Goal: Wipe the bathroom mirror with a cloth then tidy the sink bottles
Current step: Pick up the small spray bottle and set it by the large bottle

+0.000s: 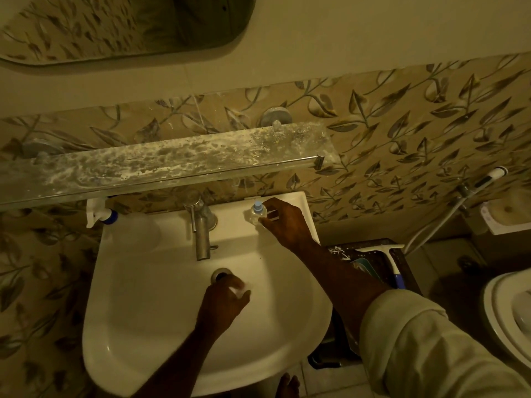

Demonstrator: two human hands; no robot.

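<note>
A small clear bottle with a light blue cap stands on the back right corner of the white sink. My right hand is at it, fingers touching its right side. My left hand hovers in the basin just below the drain, curled around something small and white; it is blurred and I cannot tell what it is. The mirror hangs at the top left. No cloth is visible.
A dusty glass shelf runs above the steel tap. A white wall tap sits at the sink's back left. A white squeegee lies on a dark bin at the right. A toilet is at far right.
</note>
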